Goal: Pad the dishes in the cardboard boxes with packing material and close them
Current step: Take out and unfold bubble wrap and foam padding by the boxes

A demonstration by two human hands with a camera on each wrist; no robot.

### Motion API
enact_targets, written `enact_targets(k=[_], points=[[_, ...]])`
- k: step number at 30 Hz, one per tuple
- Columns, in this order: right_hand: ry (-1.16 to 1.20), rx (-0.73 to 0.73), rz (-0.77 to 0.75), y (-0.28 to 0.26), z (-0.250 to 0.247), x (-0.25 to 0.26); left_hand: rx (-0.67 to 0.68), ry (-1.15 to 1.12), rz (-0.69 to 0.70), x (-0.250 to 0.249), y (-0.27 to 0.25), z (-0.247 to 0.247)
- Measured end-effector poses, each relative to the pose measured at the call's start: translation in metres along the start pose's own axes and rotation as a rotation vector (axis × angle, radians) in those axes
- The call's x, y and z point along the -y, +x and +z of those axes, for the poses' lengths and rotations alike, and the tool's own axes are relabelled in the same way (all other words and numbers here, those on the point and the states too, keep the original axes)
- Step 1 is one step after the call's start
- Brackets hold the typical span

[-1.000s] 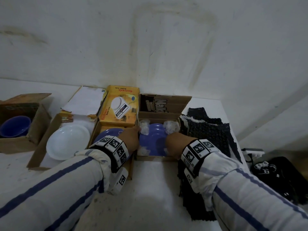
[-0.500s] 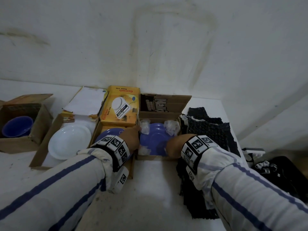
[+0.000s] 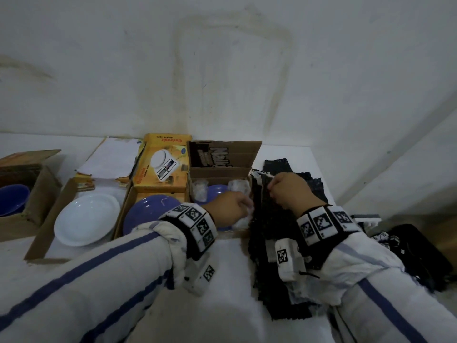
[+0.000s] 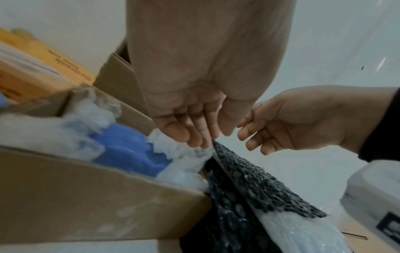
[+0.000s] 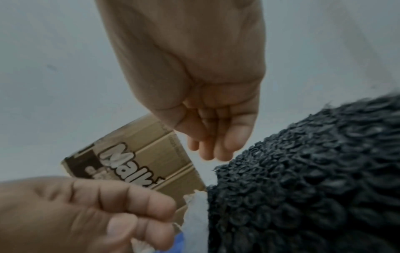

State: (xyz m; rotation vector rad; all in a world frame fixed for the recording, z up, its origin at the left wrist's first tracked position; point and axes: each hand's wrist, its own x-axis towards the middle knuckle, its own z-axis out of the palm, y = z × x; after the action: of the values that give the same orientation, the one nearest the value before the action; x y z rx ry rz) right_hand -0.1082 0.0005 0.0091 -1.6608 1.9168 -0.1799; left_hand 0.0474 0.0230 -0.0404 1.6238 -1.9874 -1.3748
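- A white wall fills the upper part of the head view, from 9 through 12 to 3 o'clock, dimly and evenly lit.
- A faint brownish stain outline arcs across the wall at 12 o'clock; a darker smudge sits toward 10 o'clock.
- The white surface spreads from 9 to 6 o'clock and meets the wall along a straight line.
- At 3 o'clock, past the surface's right edge, a pale slanting strip runs down the wall.
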Motion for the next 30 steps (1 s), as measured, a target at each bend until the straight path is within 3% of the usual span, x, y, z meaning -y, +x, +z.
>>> enact_targets(k=[2,4,8,11,19,23,26,30], points=[[-0.1,-0.046,0.035,-0.004,0.002,-0.01,0.051,-0.08,-0.036,-0.012,0.004,0.014],[-0.056,0.002,0.065,-0.004,0.009,-0.018,0.07,-0.142,-0.104,-0.019,0.009,0.026],[0.143,-0.009,0.094,-0.003,0.021,-0.028,-0.035,-0.251,-0.189,-0.026,0.016,0.045],[0.139,-0.012,0.074,-0.006,0.023,-0.028,-0.176,-0.247,-0.173,-0.025,0.02,0.051],[0.188,-0.156,0.009,-0.007,0.012,-0.027,-0.364,-0.47,-0.066,-0.028,0.007,0.028],[0.288,-0.068,-0.179,-0.008,0.016,-0.016,-0.436,-0.574,-0.051,-0.024,-0.003,0.009],[0.165,0.068,-0.341,-0.009,0.022,-0.002,-0.472,-0.689,-0.046,-0.016,-0.009,-0.007],[-0.078,-0.03,-0.335,-0.003,0.036,0.013,-0.518,-0.854,-0.025,0.008,-0.016,-0.02]])
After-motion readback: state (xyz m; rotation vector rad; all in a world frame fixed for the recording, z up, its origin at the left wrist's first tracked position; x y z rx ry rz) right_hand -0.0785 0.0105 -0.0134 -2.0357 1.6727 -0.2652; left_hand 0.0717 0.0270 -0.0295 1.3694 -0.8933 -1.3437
